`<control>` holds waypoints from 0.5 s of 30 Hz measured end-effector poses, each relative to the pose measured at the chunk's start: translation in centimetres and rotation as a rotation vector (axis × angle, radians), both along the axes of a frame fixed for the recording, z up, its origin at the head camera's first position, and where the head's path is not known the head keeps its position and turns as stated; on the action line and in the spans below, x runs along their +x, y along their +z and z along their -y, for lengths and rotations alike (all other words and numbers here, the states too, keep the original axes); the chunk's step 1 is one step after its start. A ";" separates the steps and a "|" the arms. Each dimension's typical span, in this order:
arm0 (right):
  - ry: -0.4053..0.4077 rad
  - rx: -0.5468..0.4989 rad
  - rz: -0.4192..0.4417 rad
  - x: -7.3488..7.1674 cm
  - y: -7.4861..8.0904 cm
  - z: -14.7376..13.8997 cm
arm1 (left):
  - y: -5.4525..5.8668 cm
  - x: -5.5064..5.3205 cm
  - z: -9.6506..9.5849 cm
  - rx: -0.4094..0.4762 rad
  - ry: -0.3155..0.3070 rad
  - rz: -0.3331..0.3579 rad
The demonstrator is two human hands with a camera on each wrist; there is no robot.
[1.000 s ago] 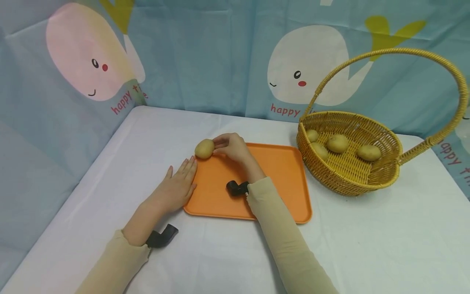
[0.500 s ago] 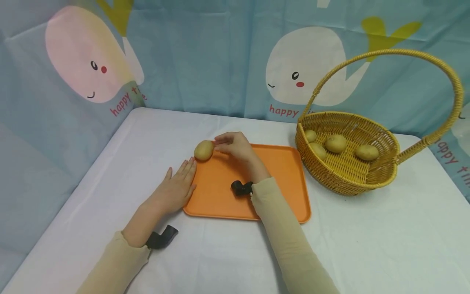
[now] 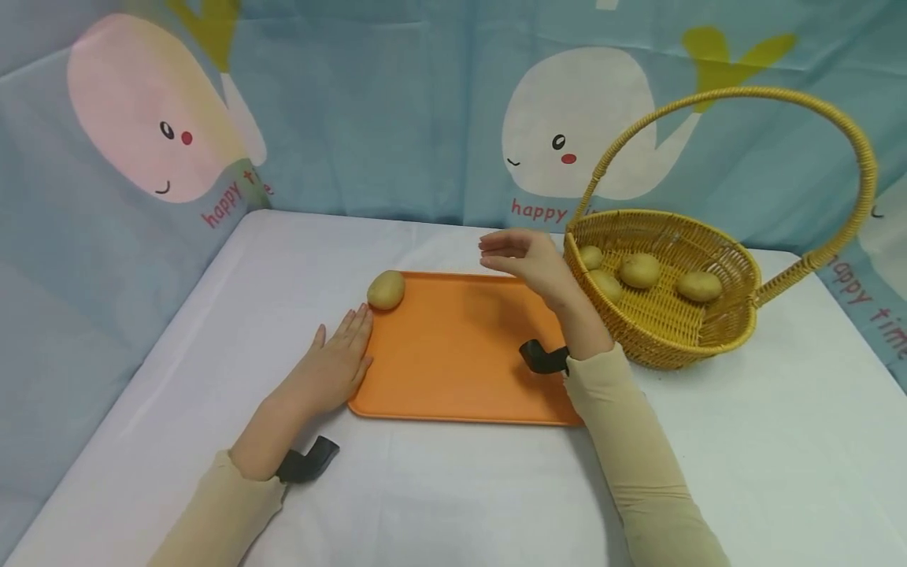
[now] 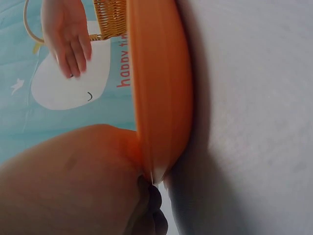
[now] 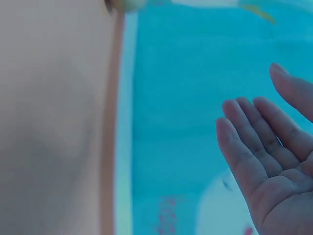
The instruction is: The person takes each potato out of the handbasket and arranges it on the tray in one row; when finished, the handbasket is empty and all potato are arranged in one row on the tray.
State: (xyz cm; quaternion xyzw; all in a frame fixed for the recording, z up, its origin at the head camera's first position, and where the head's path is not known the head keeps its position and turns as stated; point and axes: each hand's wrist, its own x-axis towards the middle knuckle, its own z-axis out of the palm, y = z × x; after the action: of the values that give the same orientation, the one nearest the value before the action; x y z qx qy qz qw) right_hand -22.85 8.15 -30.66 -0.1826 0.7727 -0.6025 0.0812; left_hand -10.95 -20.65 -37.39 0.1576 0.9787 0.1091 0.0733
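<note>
In the head view an orange tray (image 3: pixel 453 354) lies on the white table. One potato (image 3: pixel 386 290) sits at its far left corner. My left hand (image 3: pixel 335 366) rests against the tray's left edge, fingers straight, fingertips just below the potato. In the left wrist view that hand touches the end of the tray (image 4: pixel 161 88). My right hand (image 3: pixel 534 264) hangs over the tray's far right part, holding nothing. The right wrist view shows its bare palm (image 5: pixel 286 191) with fingers loosely extended.
A wicker basket (image 3: pixel 655 346) with a tall arched handle stands right of the tray, close to my right hand. Several potatoes (image 3: pixel 640 270) lie in it. Dark wrist cameras (image 3: pixel 542 357) stick out at both sleeves. A blue whale-print curtain (image 3: pixel 375 118) hangs behind the table.
My right hand has moved away from the potato, rightward over the tray toward the basket. The potato stays at the far left corner; my left hand keeps its place.
</note>
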 end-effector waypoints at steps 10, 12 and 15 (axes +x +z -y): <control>-0.227 -0.024 -0.109 1.2 1.5 -8.1 | -0.1 0.1 0.0 0.008 -0.006 -0.017; -0.265 0.006 -0.105 1.4 1.6 -9.2 | 0.0 0.0 0.0 0.009 -0.007 -0.018; -0.322 0.094 -0.079 1.7 1.6 -10.7 | 0.0 0.0 -0.1 0.014 -0.003 -0.018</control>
State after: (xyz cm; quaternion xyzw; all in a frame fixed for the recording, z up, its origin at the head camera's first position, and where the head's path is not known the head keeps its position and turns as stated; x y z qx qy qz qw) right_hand -21.15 18.81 -29.09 -0.0760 0.8219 -0.5632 -0.0385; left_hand -10.94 -20.57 -37.41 0.1607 0.9783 0.1144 0.0638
